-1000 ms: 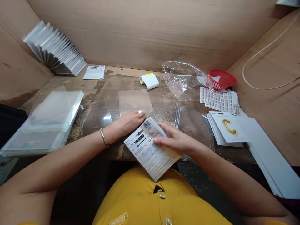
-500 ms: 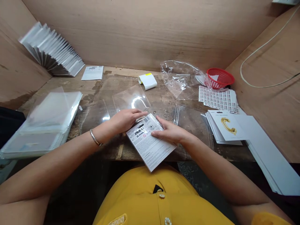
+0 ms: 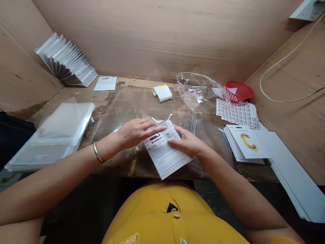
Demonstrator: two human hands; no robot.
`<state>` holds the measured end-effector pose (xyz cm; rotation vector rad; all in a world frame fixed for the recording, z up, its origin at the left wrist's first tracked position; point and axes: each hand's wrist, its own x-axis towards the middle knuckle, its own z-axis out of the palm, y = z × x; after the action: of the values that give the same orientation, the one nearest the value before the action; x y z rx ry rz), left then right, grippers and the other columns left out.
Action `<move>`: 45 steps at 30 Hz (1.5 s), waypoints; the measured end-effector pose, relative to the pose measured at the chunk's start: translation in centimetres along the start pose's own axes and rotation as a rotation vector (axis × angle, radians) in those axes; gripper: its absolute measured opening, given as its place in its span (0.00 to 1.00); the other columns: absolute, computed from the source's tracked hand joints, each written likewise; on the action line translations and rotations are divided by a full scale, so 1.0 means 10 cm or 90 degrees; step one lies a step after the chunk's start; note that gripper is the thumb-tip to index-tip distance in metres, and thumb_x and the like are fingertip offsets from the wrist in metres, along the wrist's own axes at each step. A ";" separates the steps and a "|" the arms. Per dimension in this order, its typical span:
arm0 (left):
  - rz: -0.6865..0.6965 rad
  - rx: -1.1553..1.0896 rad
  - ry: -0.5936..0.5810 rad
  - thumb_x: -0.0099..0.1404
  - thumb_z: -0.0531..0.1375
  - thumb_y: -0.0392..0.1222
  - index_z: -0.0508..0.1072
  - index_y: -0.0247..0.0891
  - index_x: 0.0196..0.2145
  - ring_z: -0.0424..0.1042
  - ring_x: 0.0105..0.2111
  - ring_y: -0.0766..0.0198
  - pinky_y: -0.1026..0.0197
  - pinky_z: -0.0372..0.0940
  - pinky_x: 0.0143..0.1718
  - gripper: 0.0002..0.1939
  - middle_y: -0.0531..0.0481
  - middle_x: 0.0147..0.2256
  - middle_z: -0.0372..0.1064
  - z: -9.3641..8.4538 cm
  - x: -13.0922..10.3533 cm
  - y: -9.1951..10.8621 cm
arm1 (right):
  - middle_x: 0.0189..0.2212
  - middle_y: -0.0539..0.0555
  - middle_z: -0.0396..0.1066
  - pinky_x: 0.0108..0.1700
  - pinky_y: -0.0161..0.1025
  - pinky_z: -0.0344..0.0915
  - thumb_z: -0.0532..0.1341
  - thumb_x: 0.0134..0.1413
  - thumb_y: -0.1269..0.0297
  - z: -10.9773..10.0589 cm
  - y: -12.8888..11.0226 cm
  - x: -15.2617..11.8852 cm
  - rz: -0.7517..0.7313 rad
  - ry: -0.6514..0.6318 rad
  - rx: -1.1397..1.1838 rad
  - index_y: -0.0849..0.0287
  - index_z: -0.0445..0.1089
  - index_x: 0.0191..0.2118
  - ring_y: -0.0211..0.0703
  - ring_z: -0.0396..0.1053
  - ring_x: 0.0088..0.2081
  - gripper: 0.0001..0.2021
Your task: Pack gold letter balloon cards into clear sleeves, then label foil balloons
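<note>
At left, clear sleeves [image 3: 50, 135] in pile. Then left hand [image 3: 134, 134], with fingers stretched close together across top of printed pack [image 3: 170, 157]; cannot tell if gripping. Pack tilted, at near edge of table [image 3: 108, 98], between hands. Next, right hand [image 3: 189, 142], with thumb over pack, fingers beneath, holding right side. Farther right, red basket [image 3: 245, 90], gold-C card [image 3: 241, 149].

Over the counter [image 3: 101, 113], a lane is left between the flat card [image 3: 105, 84] and the curled label strip [image 3: 162, 93]. The near middle is occupied by the left hand [image 3: 135, 133], the right hand [image 3: 190, 142] and the printed packet [image 3: 172, 161]. Passage leftward is obstructed by the stacked clear sleeves [image 3: 66, 117], rightward by the crumpled bag [image 3: 195, 96] and the red basket [image 3: 237, 96]; the back is closed off by the wooden wall [image 3: 142, 40].
</note>
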<state>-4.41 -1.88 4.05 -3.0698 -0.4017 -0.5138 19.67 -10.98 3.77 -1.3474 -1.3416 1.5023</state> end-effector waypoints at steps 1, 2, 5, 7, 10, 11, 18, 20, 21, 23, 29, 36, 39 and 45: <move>-0.070 -0.010 0.066 0.67 0.53 0.32 0.61 0.48 0.61 0.69 0.48 0.58 0.53 0.65 0.52 0.26 0.44 0.52 0.68 0.02 -0.02 -0.01 | 0.52 0.56 0.71 0.54 0.46 0.66 0.69 0.45 0.59 0.02 -0.01 -0.04 -0.010 0.013 0.013 0.57 0.60 0.59 0.51 0.69 0.52 0.34; -0.164 -0.033 0.134 0.66 0.56 0.34 0.62 0.46 0.61 0.68 0.50 0.56 0.51 0.64 0.53 0.26 0.42 0.55 0.65 0.05 -0.02 -0.03 | 0.54 0.57 0.69 0.54 0.46 0.66 0.69 0.45 0.59 0.04 -0.02 -0.08 -0.020 0.024 0.029 0.57 0.59 0.60 0.51 0.68 0.53 0.36; -0.506 -0.267 0.268 0.58 0.65 0.37 0.54 0.40 0.64 0.67 0.53 0.50 0.47 0.67 0.51 0.39 0.33 0.62 0.53 0.21 0.02 -0.07 | 0.58 0.59 0.65 0.56 0.47 0.65 0.69 0.47 0.58 0.10 -0.03 -0.19 -0.021 0.041 0.066 0.56 0.54 0.63 0.51 0.67 0.55 0.39; -0.665 -0.559 0.283 0.58 0.65 0.37 0.49 0.36 0.66 0.72 0.48 0.53 0.51 0.71 0.45 0.42 0.28 0.61 0.55 0.31 0.08 -0.06 | 0.58 0.60 0.64 0.56 0.48 0.65 0.69 0.47 0.59 0.12 -0.03 -0.24 -0.010 0.045 0.074 0.56 0.53 0.64 0.52 0.67 0.55 0.40; -0.722 -0.850 0.280 0.63 0.59 0.37 0.59 0.32 0.59 0.76 0.36 0.61 0.58 0.73 0.36 0.27 0.33 0.49 0.71 0.37 0.13 0.06 | 0.57 0.60 0.66 0.54 0.49 0.67 0.69 0.47 0.59 0.12 -0.05 -0.31 -0.001 0.050 0.090 0.55 0.55 0.62 0.52 0.68 0.54 0.38; -0.723 -0.877 0.286 0.63 0.59 0.38 0.62 0.31 0.55 0.76 0.34 0.63 0.60 0.73 0.34 0.23 0.36 0.45 0.74 0.36 0.12 0.13 | 0.56 0.60 0.67 0.53 0.49 0.68 0.69 0.47 0.58 0.12 -0.06 -0.33 0.000 0.052 0.098 0.55 0.56 0.61 0.53 0.68 0.54 0.36; -0.625 -0.787 0.484 0.61 0.62 0.41 0.63 0.40 0.54 0.75 0.28 0.67 0.63 0.72 0.33 0.24 0.55 0.28 0.74 0.28 -0.12 0.68 | 0.53 0.60 0.70 0.52 0.50 0.69 0.69 0.47 0.57 0.11 -0.10 -0.44 -0.011 0.075 0.120 0.54 0.61 0.56 0.54 0.69 0.53 0.31; -0.599 -0.688 0.517 0.62 0.62 0.43 0.69 0.39 0.45 0.75 0.28 0.67 0.64 0.71 0.32 0.14 0.53 0.29 0.74 0.30 -0.17 0.76 | 0.50 0.59 0.72 0.51 0.51 0.69 0.69 0.48 0.57 0.12 -0.10 -0.44 -0.008 0.055 0.130 0.55 0.61 0.56 0.53 0.71 0.50 0.29; -0.594 -0.637 0.529 0.63 0.61 0.44 0.70 0.38 0.42 0.75 0.28 0.66 0.65 0.71 0.31 0.11 0.52 0.29 0.75 0.31 -0.18 0.79 | 0.50 0.59 0.72 0.51 0.51 0.70 0.69 0.49 0.58 0.13 -0.09 -0.44 -0.008 0.045 0.132 0.55 0.61 0.55 0.52 0.72 0.48 0.29; -0.591 -0.545 0.548 0.64 0.60 0.44 0.71 0.38 0.39 0.75 0.26 0.67 0.66 0.70 0.29 0.08 0.53 0.28 0.74 0.33 -0.20 0.82 | 0.49 0.59 0.73 0.50 0.51 0.71 0.69 0.49 0.58 0.14 -0.09 -0.43 -0.009 0.036 0.134 0.55 0.62 0.55 0.52 0.73 0.47 0.28; -0.469 -0.098 0.518 0.66 0.59 0.37 0.71 0.39 0.40 0.73 0.26 0.69 0.68 0.66 0.30 0.04 0.53 0.29 0.75 0.33 -0.28 0.83 | 0.48 0.59 0.73 0.48 0.51 0.71 0.69 0.49 0.58 0.17 -0.04 -0.42 0.004 0.041 0.160 0.56 0.63 0.54 0.52 0.74 0.46 0.27; -0.497 -0.043 0.556 0.66 0.59 0.36 0.70 0.38 0.40 0.73 0.26 0.70 0.70 0.66 0.30 0.05 0.54 0.29 0.74 0.36 -0.35 0.84 | 0.52 0.61 0.71 0.45 0.47 0.73 0.68 0.49 0.58 0.26 0.01 -0.41 -0.005 0.049 0.140 0.57 0.63 0.53 0.56 0.70 0.52 0.26; -0.497 -0.031 0.555 0.66 0.58 0.36 0.69 0.39 0.40 0.73 0.26 0.70 0.69 0.66 0.30 0.04 0.53 0.30 0.74 0.34 -0.34 0.84 | 0.51 0.60 0.72 0.43 0.45 0.73 0.68 0.49 0.58 0.26 0.02 -0.39 0.011 0.049 0.151 0.57 0.63 0.52 0.55 0.71 0.51 0.25; -0.316 0.000 0.448 0.65 0.57 0.30 0.70 0.41 0.43 0.76 0.35 0.65 0.65 0.69 0.36 0.11 0.50 0.35 0.77 0.40 -0.55 0.78 | 0.45 0.59 0.75 0.40 0.45 0.74 0.70 0.46 0.56 0.26 0.06 -0.39 0.080 0.037 0.184 0.58 0.65 0.47 0.54 0.75 0.44 0.24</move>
<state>-6.16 -10.64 -1.19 -2.5118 -1.0987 -1.5114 18.03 -15.38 3.89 -1.2958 -0.9751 1.6549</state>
